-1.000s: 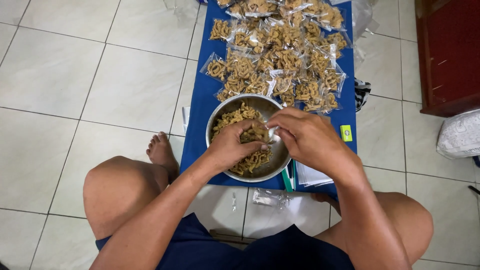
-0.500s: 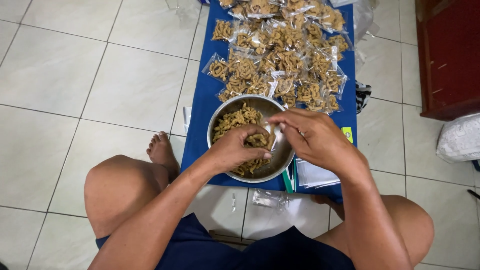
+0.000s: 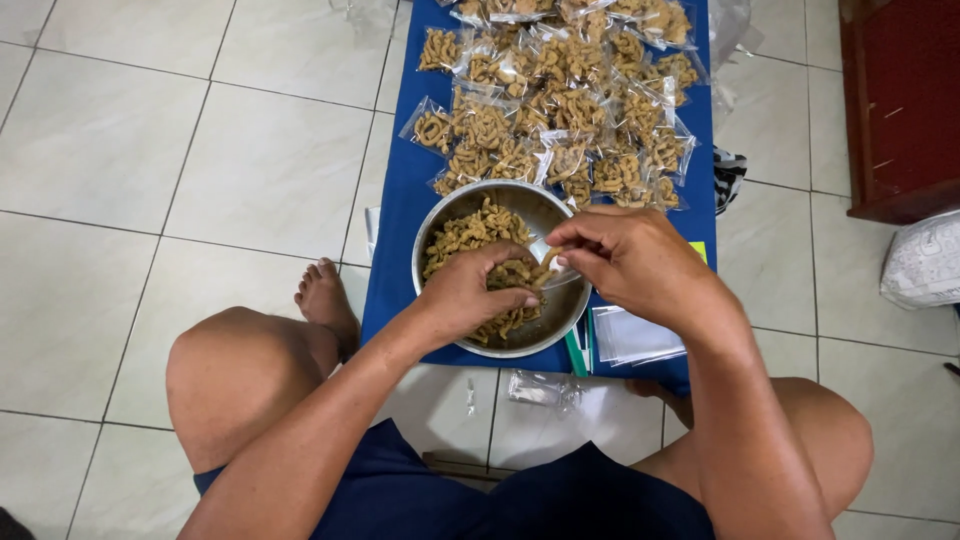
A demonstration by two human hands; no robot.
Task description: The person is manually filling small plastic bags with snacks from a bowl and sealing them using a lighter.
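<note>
Now both hands' grips pinch golden, curly snacks (image 3: 480, 232) over the steel bowl (image 3: 436, 216).

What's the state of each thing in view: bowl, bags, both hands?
Metal bowl: upright, partly full of brown snack pieces.
Filled bags: packed, piled on the blue mat.
Empty bags: flat stack beside the bowl.
Left hand: in the bowl, grip closed on snack pieces.
Right hand: pinching a small clear bag.

Tiled floor (image 3: 200, 170) — blue mat (image 3: 395, 250), perhaps cloth.
</note>
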